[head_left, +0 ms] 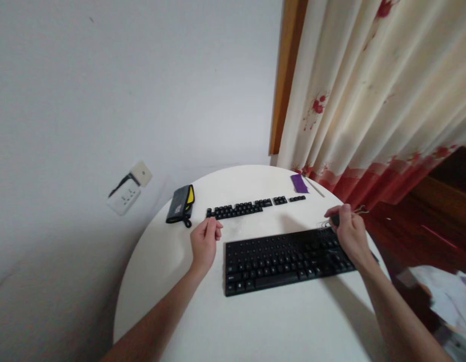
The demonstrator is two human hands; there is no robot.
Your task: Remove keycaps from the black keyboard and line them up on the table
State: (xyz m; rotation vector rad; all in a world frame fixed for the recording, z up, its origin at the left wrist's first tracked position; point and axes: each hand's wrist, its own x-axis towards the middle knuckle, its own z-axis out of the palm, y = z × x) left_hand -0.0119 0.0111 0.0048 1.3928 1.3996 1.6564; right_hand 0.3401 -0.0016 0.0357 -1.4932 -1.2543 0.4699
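Keyboard (278, 261) sits flat on the round white table (255, 327), long axis running left-right in front of the person, far-right end angled slightly away. Both hands are off its front edge.

Right hand (349, 232): over the keyboard's far right corner, fingers clenched around a thin wire tool (325, 223). The wire loops poke out leftward past the fingertips, right above the top key rows. Something small and dark is at the fingertips too; can't tell if it's a key or part of the tool.

Left hand (204, 244): on the table just beside the keyboard's left end, apart from it. Thumb and forefinger are pinched together and the other fingers curled. Nothing visible in the pinch, too small to be sure.

Key relation: a loose keycap row (240, 208) lies beyond the keyboard, parallel to it, with a strip of bare table between. Its left end is just past the left fingertips, up and slightly right. The left hand is clearly the nearer one; the right hand is well apart from the row and sits beyond its right end.

Other stuff:
- grey-yellow pouch (180, 203) left of the row
- purple card (299, 183) and thin stick (314, 187) at the far edge by the curtain (368, 100)
- wall socket (126, 195) off to the left
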